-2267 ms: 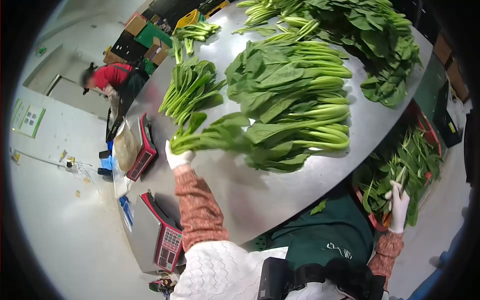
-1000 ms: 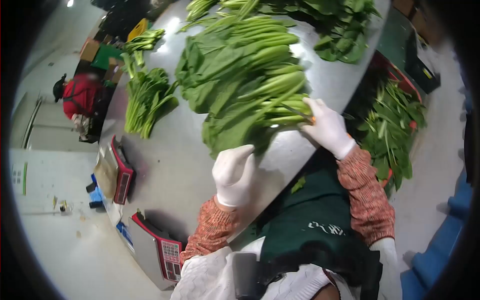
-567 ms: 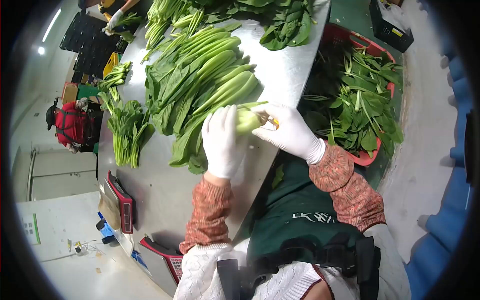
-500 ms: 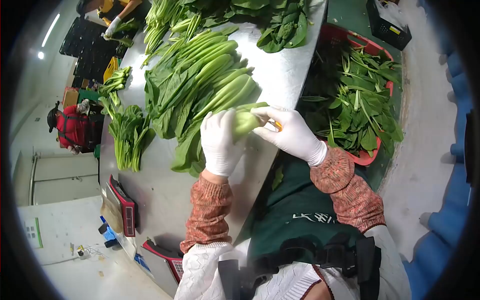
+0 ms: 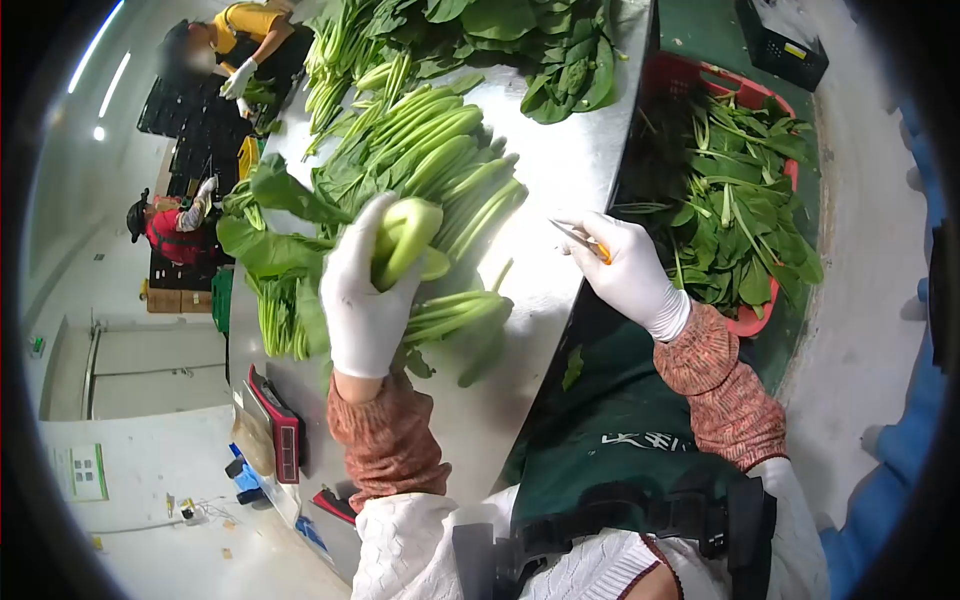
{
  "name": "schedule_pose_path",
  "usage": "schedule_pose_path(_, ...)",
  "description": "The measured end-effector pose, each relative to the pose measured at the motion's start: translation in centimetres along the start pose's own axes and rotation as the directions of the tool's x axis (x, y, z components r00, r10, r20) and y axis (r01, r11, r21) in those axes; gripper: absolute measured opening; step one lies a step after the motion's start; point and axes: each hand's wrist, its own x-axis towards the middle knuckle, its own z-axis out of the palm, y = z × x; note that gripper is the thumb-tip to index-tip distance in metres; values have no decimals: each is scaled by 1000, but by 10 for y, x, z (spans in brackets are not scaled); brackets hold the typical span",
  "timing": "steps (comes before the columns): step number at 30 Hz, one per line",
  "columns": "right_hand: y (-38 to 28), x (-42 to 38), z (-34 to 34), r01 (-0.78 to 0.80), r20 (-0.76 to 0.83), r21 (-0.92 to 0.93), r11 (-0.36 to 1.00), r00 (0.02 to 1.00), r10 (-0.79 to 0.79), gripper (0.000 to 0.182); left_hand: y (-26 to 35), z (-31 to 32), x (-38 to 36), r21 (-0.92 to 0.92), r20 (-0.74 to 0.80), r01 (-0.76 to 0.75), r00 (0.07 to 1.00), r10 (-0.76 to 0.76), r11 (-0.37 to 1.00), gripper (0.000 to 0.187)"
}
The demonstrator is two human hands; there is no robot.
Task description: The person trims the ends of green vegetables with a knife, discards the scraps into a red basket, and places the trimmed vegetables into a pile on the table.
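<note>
My left hand (image 5: pixel 365 295), in a white glove, is wrapped round a leafy green vegetable (image 5: pixel 408 238) with its pale stem end facing me. Its broad leaves spread to the left. My right hand (image 5: pixel 628 270), also gloved, grips a small knife (image 5: pixel 575 237) with an orange handle, its blade pointing left, apart from the vegetable. Below and right of my left hand, more stalks (image 5: pixel 455 315) lie on the metal table (image 5: pixel 565 160). A large pile of greens (image 5: pixel 430 140) rests beyond my left hand.
A red basket (image 5: pixel 790 170) of leaves stands right of the table, with a black crate (image 5: pixel 785 50) behind it. Red scales (image 5: pixel 280 425) sit at the left edge. Two people, one in yellow (image 5: pixel 245 25) and one in red (image 5: pixel 170 235), are at the far left.
My left hand has moved left, carrying the vegetable away from my right hand, which has shifted right with the knife. Stalks now show below my left hand. The person in yellow has come further into view.
</note>
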Motion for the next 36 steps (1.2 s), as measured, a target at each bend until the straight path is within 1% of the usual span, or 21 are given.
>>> schedule_pose_path(2,-5,1,-8,90,-55,-106,990,994,-97,30,4,6,0,-305,216,129,974,-63,944,53)
schedule_pose_path(3,-10,2,-11,145,-88,-145,979,983,-159,23,7,7,-1,-396,314,232,943,-107,888,52)
schedule_pose_path(4,-19,3,-14,189,-115,-150,970,972,-207,26,8,8,0,-465,412,299,906,-95,834,53)
schedule_pose_path(6,-35,5,-21,252,-126,-168,953,953,-274,33,5,7,4,-560,582,438,812,-43,703,55)
schedule_pose_path(7,-42,6,-23,272,-112,-178,946,949,-294,36,5,8,5,-599,651,543,758,-37,588,56)
schedule_pose_path(10,-54,8,-22,327,-94,-198,924,932,-350,39,7,7,10,-580,774,700,633,16,417,57)
schedule_pose_path(13,-57,8,-21,366,-67,-207,907,920,-387,42,16,13,7,-586,787,716,614,59,379,57)
schedule_pose_path(16,-55,4,-22,336,-72,-218,916,931,-358,45,20,23,6,-598,799,723,574,181,345,56)
schedule_pose_path(17,-51,5,-20,356,-149,-263,897,903,-402,31,25,28,7,-610,791,704,566,231,364,55)
schedule_pose_path(20,-22,11,-41,124,54,-439,890,992,-111,29,33,39,15,-600,800,688,524,291,409,45)
schedule_pose_path(22,18,17,-64,22,-97,-481,876,992,-79,21,53,43,29,-597,802,644,487,345,479,40)
schedule_pose_path(23,25,13,-76,-154,-162,-206,966,979,121,20,64,49,36,-632,775,667,536,334,396,38)
schedule_pose_path(24,20,8,-86,-199,-192,154,968,955,227,26,68,63,41,-672,736,646,636,232,361,35)
schedule_pose_path(26,-4,2,-106,-132,-239,241,962,952,190,31,74,89,57,-701,703,634,692,164,327,33)
schedule_pose_path(28,-38,-7,-124,-63,-189,387,920,971,146,35,88,102,65,-683,695,601,709,117,416,29)
schedule_pose_path(29,-39,-6,-123,95,-244,322,942,970,-14,35,96,110,65,-722,630,511,764,138,467,33)
schedule_pose_path(30,-39,-5,-122,247,-281,250,936,944,-174,36,98,115,65,-727,617,481,770,161,490,34)
schedule_pose_path(31,-54,-9,-131,172,-201,83,982,968,-153,42,100,119,65,-732,605,450,775,183,512,36)
schedule_pose_path(32,-45,-7,-124,201,-244,63,978,953,-180,40,102,123,65,-736,591,418,780,205,533,38)
schedule_pose_path(33,-46,-8,-127,212,-215,68,975,957,-194,38,103,122,64,-770,604,476,757,247,424,31)
schedule_pose_path(36,-58,-16,-146,228,-53,21,973,972,-227,33,102,109,58,-671,737,706,602,308,225,24)
